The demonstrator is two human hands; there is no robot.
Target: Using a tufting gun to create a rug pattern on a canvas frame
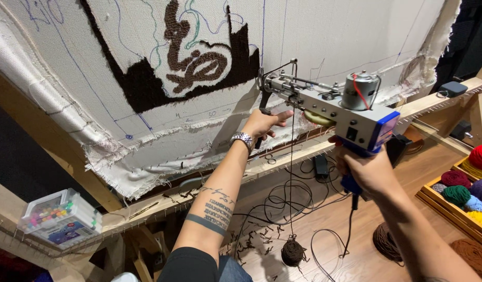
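A grey tufting gun (324,102) with a blue rear and a silver motor on top points at the white cloth (314,36) stretched on a wooden frame (162,206). My right hand (363,167) grips its blue handle from below. My left hand (264,124), with a metal watch at the wrist, holds the black front handle near the needle. Dark brown tufted areas (147,83) fill part of a drawn design on the cloth. A thin brown yarn runs down from the gun to a brown yarn ball (293,251) on the floor.
A clear box of coloured markers (61,216) rests on the frame at left. A wooden tray of coloured yarn balls (468,193) stands at right, with brown yarn cones (387,241) beside it. Black cables and yarn scraps litter the wooden floor (324,230).
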